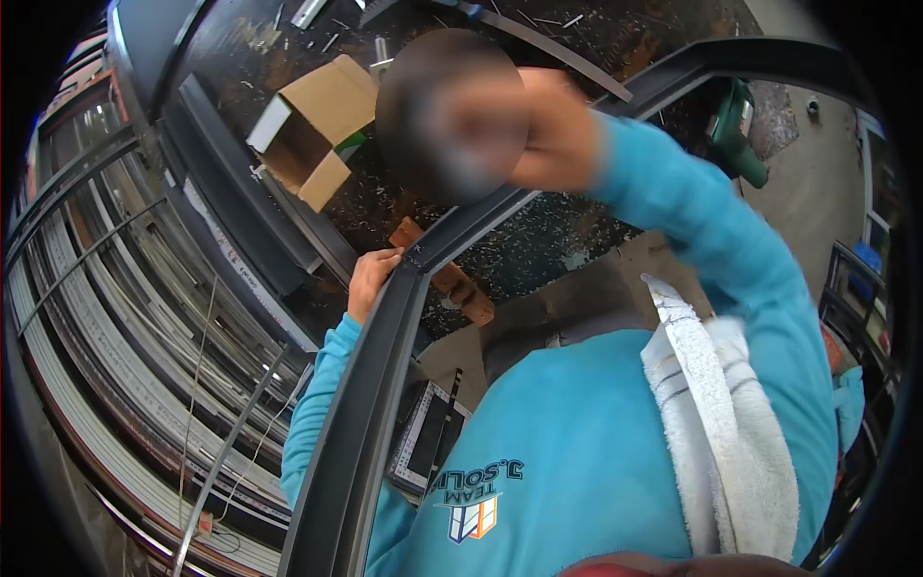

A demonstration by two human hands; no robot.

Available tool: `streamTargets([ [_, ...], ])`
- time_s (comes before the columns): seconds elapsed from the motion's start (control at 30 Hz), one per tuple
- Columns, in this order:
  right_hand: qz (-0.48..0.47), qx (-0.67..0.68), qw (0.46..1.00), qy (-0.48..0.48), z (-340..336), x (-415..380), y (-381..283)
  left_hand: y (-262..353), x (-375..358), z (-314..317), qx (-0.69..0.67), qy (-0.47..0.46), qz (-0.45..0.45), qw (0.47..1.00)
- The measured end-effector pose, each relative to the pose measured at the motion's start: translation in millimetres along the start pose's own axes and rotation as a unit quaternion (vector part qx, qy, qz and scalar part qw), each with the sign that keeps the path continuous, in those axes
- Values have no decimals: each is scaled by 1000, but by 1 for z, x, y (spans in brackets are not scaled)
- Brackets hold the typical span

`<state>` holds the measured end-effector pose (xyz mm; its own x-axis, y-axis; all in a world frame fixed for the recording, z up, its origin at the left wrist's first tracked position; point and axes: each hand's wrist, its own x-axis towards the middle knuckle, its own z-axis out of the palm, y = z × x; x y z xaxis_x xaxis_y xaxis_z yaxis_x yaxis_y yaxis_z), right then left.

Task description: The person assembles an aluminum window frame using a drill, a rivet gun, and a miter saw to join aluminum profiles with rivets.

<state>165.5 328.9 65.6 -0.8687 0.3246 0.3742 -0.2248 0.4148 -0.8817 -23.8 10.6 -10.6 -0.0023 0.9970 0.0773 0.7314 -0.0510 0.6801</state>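
A dark grey metal frame crosses in front of me, with a mitred corner near the middle of the view. My left hand is closed on the frame's outer edge beside that corner. Above the frame's far arm, my right hand is raised and smeared by motion. A blurred round patch covers its fingers, so whatever it may hold is hidden. An orange-brown wooden block lies under the corner. Just beyond the frame, an open cardboard box rests on the dark, chip-strewn worktable.
Long metal profiles fill a rack on the left. A green tool or container is at the upper right. A long grey strip lies at the back of the table. A white towel hangs over my right shoulder.
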Motion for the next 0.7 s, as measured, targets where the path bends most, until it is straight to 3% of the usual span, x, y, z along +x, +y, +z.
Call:
streamTargets([
  [0.03,-50,-80,995,-44,31,37,15,-4,-4,3,0,8,1,1000],
  [0.07,-20,-117,988,-100,68,74,24,-3,-1,0,14,-11,11,1000],
  [0.1,-17,-213,947,-240,101,117,36,-3,-2,-1,14,-17,-4,1000],
  [0.13,-9,-256,912,-319,122,148,37,-4,-3,-1,11,-25,-14,1000],
  [0.17,28,-251,919,-302,145,166,49,-2,-3,-4,20,-39,-31,999],
  [0.2,67,-246,924,-286,157,172,58,-24,-27,12,-82,-30,-112,990],
  [0.27,70,-260,926,-266,118,173,25,2,-4,0,-29,-24,-79,996],
  [0.3,177,-190,939,-226,73,158,-9,8,-5,-4,-30,-26,-80,996],
  [0.33,168,-150,948,-226,52,151,8,9,-3,-5,-29,-22,-80,996],
  [0.37,71,-172,970,-154,44,128,46,9,2,-1,-23,-8,-78,997],
  [0.4,157,-199,931,-263,26,109,47,8,3,1,-20,-8,-76,997],
  [0.47,174,-272,856,-404,16,58,70,8,3,-3,-13,-18,-71,997],
  [0.5,191,-242,867,-392,16,35,69,11,5,-4,-19,-9,-68,997],
  [0.6,112,-317,887,-316,37,3,92,6,3,-3,-25,-12,-59,998],
  [0.7,97,-333,887,-306,46,-5,90,6,2,-2,-12,-11,-51,999],
])
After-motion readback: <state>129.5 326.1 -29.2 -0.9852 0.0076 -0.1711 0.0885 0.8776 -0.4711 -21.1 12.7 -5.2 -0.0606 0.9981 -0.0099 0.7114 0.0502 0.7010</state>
